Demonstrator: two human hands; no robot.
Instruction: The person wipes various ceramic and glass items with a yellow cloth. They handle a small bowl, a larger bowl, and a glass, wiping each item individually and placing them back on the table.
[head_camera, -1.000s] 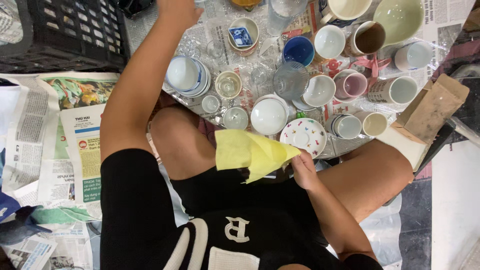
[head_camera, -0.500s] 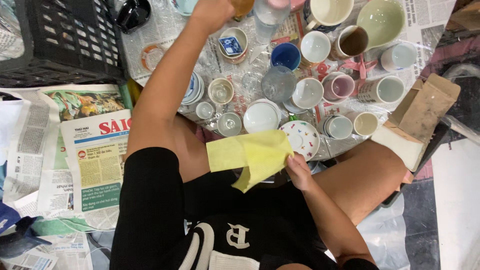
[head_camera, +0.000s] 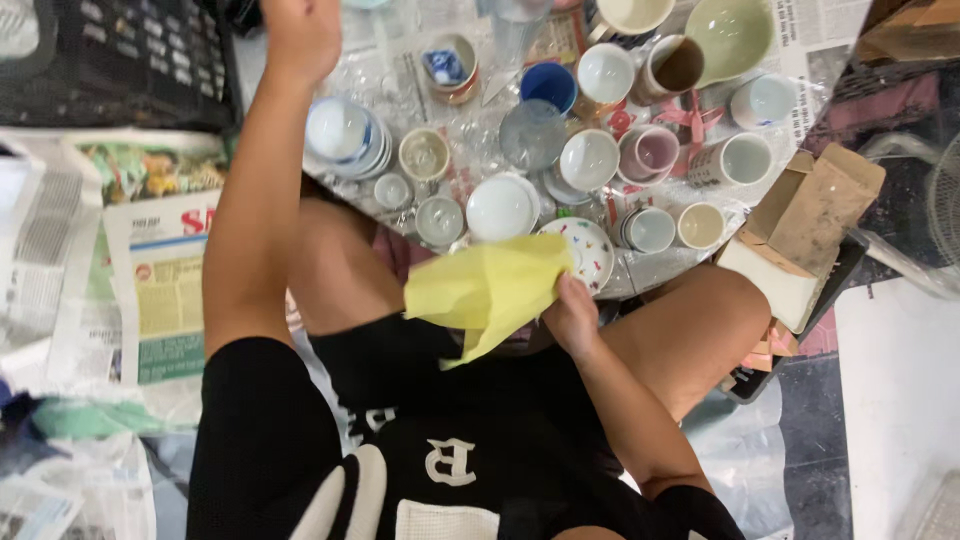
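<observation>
My right hand (head_camera: 575, 315) holds a yellow cloth (head_camera: 490, 290) above my lap, close to a white saucer with coloured specks (head_camera: 585, 250). My left arm stretches forward over the crockery; my left hand (head_camera: 300, 35) is at the top edge, fingers curled, and what it holds is hidden. Below it stands a stack of white and blue bowls (head_camera: 345, 140). Many cups, mugs and bowls lie spread on clear plastic (head_camera: 470, 140) in front of me.
A black plastic crate (head_camera: 110, 60) stands at the far left. Newspapers (head_camera: 160, 290) cover the floor on the left. An open cardboard box (head_camera: 805, 230) lies to the right, beside a pale green bowl (head_camera: 735, 35) and white mugs (head_camera: 745, 160).
The left hand has drawn back a little from the far side. The right hand has lifted the yellow cloth slightly toward the speckled saucer.
</observation>
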